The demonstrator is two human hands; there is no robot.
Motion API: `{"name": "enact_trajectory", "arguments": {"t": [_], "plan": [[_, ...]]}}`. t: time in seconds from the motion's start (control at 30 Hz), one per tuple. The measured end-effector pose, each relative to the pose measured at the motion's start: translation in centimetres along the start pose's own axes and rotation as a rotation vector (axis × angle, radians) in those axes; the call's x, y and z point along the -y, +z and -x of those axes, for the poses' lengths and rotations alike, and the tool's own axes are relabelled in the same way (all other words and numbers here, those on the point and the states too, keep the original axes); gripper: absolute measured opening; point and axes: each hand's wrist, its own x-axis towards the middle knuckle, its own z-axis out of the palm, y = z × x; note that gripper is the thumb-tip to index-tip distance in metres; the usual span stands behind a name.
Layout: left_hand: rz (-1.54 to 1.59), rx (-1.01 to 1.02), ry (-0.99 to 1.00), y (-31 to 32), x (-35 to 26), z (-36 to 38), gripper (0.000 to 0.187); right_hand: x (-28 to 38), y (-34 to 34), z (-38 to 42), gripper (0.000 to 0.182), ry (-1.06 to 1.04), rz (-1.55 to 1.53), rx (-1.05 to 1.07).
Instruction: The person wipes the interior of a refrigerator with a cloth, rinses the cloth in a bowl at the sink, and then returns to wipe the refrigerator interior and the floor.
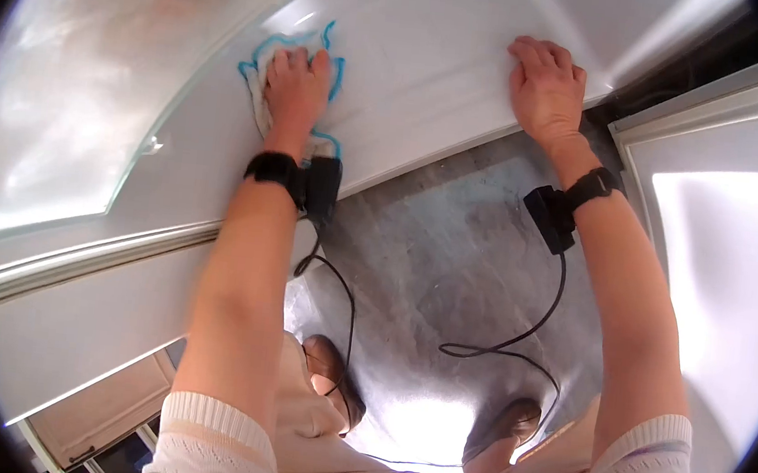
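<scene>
My left hand (296, 89) presses a white cloth with a blue edge (258, 70) flat against a white door panel (432, 68), near the frosted glass pane (92, 90). My right hand (548, 89) lies flat on the same panel further right, close to its lower edge, fingers together and holding nothing. Each wrist wears a black band with a small black device and a cable hanging down.
Below is a grey stone floor (459, 262) with my two brown shoes (333, 378) on it. A white door frame (727, 224) stands at the right. A white moulding and lower panel (81, 299) run along the left.
</scene>
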Motion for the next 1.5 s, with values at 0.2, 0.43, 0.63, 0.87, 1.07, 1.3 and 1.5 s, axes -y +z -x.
{"name": "enact_trajectory", "arguments": {"t": [0.2, 0.43, 0.63, 0.87, 1.07, 1.3, 1.5], "plan": [[0.088, -0.059, 0.058, -0.3, -3.4, 8.7, 0.055, 0.0, -0.4, -0.1, 0.022, 0.017, -0.013, 0.055], [0.26, -0.001, 0.394, -1.3, -13.1, 10.2, 0.046, -0.3, 0.3, -0.1, 0.024, 0.056, 0.001, 0.128], [0.41, -0.111, 0.527, 0.8, -16.7, 7.8, 0.037, -1.3, -3.2, -0.9, 0.023, 0.117, -0.266, 0.245], [0.442, -0.142, 0.59, 0.9, -16.2, 7.3, 0.033, 1.2, -12.6, 2.0, 0.021, 0.306, -0.368, 0.729], [0.409, -0.108, 0.628, 0.3, -15.9, 7.3, 0.031, 0.1, -19.3, 4.7, 0.021, 0.436, -0.457, 1.081], [0.428, -0.043, 0.801, 0.4, -21.0, 7.1, 0.039, -1.1, -22.3, 7.6, 0.02, 0.469, -0.444, 1.172], [0.41, -0.176, 0.778, 2.0, -24.8, 7.0, 0.037, -0.5, -26.3, 7.6, 0.02, 0.566, -0.403, 1.225]]}}
